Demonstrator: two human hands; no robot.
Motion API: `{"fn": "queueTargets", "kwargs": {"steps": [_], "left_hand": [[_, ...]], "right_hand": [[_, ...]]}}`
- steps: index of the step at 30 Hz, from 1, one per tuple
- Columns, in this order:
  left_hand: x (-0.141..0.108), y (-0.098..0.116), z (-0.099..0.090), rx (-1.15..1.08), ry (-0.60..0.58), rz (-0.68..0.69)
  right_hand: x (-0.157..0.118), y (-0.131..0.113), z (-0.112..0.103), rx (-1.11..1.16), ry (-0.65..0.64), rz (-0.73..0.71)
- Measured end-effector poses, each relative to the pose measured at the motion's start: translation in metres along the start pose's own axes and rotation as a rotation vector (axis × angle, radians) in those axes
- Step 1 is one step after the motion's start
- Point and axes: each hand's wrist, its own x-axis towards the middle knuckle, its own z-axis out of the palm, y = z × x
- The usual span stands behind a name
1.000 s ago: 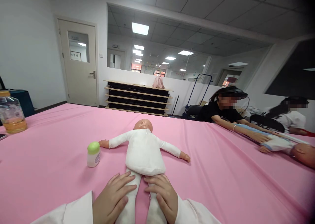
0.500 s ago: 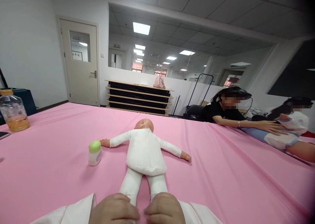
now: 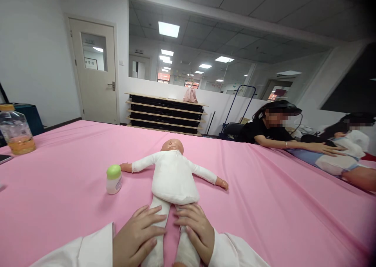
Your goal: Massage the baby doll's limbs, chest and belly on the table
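A baby doll with a white cloth body lies on its back on the pink sheet, arms spread, head away from me. My left hand rests on the doll's leg at the left, fingers apart. On the other leg lies my right hand, its fingers spread over the white cloth. A small jar with a green lid stands beside the doll's hand at the left.
A bottle of amber liquid stands at the far left, near a dark flat device's edge. Across the right side, a person in black reaches over another doll. Behind the table are stacked boards.
Both my hands have moved forward up the doll's legs, and their fingers have spread from a more curled pose. The doll's lower legs now show more.
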Motion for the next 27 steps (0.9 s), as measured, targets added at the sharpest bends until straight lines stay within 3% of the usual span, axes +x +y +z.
{"fn": "queueTargets", "kwargs": {"steps": [3, 6, 9, 13, 16, 18, 21, 24, 27], "left_hand": [[-0.001, 0.002, -0.003, -0.044, -0.029, 0.093], [0.001, 0.002, -0.006, -0.074, -0.064, 0.188], [0.003, 0.002, -0.010, -0.092, -0.174, 0.314], [0.003, 0.001, -0.012, -0.085, -0.195, 0.313], [0.001, -0.001, -0.009, -0.059, -0.150, 0.278], [-0.001, -0.003, -0.005, -0.028, -0.089, 0.179], [-0.002, -0.005, 0.003, 0.019, 0.002, -0.066], [-0.001, -0.007, 0.008, 0.019, 0.037, -0.221], [0.000, -0.006, 0.008, -0.031, 0.062, -0.193]], "right_hand": [[-0.001, -0.003, 0.002, 0.003, -0.040, -0.223], [0.000, -0.001, 0.008, 0.043, 0.013, -0.483], [0.001, 0.000, 0.010, 0.065, -0.019, -0.570], [-0.001, -0.001, 0.007, 0.074, -0.022, -0.501], [-0.004, 0.000, 0.003, 0.060, 0.065, -0.262], [-0.004, 0.001, 0.002, 0.081, 0.152, -0.073], [-0.002, 0.004, 0.002, 0.108, 0.254, 0.089], [-0.001, 0.005, 0.003, 0.077, 0.201, 0.133], [-0.002, 0.003, 0.001, 0.049, 0.084, 0.080]]}}
